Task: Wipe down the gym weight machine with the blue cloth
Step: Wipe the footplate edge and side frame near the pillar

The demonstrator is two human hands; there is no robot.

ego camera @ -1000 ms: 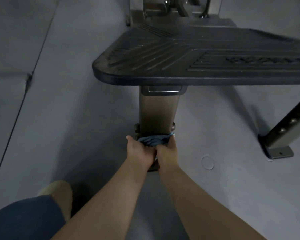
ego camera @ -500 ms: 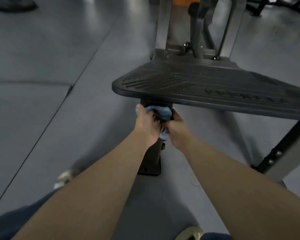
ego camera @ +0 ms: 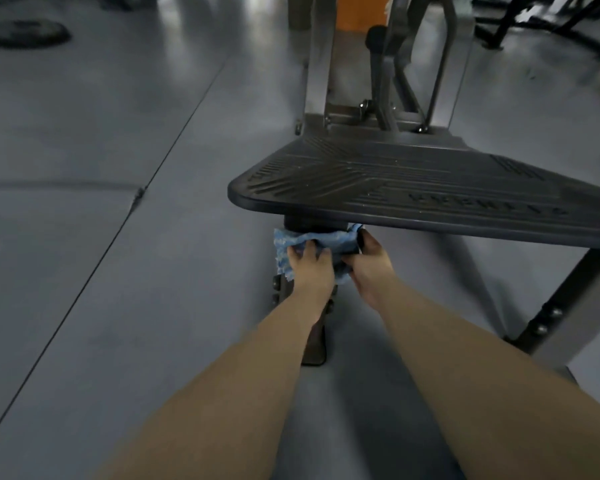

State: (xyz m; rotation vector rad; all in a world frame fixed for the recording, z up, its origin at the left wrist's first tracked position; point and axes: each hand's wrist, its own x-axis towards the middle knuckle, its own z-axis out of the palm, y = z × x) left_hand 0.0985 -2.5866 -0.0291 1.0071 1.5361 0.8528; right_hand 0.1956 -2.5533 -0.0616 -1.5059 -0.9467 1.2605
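The blue cloth is wrapped around the top of the machine's metal support post, just under the dark ribbed footplate. My left hand grips the cloth against the post from the left. My right hand grips the cloth's other end from the right. Both forearms reach in from the bottom of the view. The upper post is hidden by the cloth and my hands.
The grey machine frame rises behind the footplate. A slanted steel leg with bolts stands at the right. A weight plate lies on the grey floor at the far left. Other equipment legs show top right.
Both hands slid the cloth up the post from its base to just under the footplate. The view tilted up, showing more of the frame behind.
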